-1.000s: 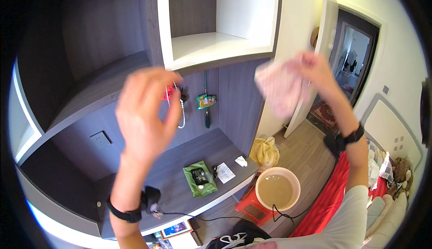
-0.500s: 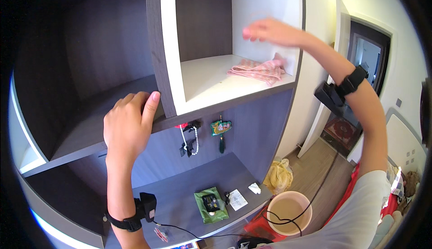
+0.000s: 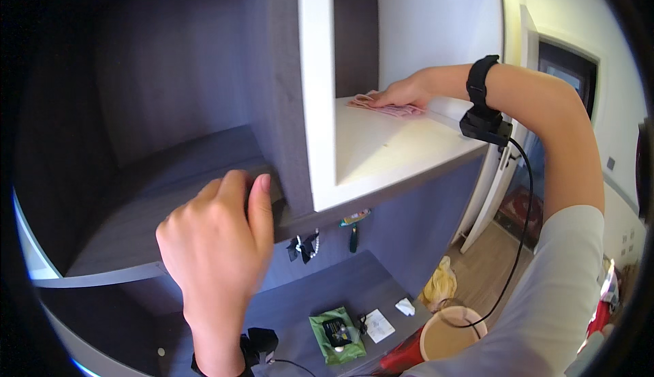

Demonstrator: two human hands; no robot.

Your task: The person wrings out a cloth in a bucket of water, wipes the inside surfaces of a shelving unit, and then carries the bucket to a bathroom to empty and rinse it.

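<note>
Inside the white-lined upper compartment, my right hand [image 3: 407, 91] presses down on a pink patterned cloth [image 3: 394, 110]. Its fingers are bent over the cloth, which lies bunched on the white shelf board [image 3: 385, 151] toward the back. My left hand [image 3: 221, 234] grips the front edge of the dark wooden shelf [image 3: 163, 189] on the left, its fingers curled over the board and partly hidden. Between the two compartments stands an upright divider [image 3: 317, 91], dark on one side with a white front strip.
On the lower desk [image 3: 286, 295] lie a green packet [image 3: 337, 339], a white paper [image 3: 378, 325] and a small white piece [image 3: 405, 307]. A bucket [image 3: 443, 333] stands on the floor beside a yellow bundle [image 3: 441, 285]. A pendant [image 3: 353, 230] hangs under the shelf.
My right hand has come down from mid-air onto the pink cloth, which now lies flatter and deeper on the shelf. The view has shifted closer to the cabinet; my left hand stays at the shelf edge.
</note>
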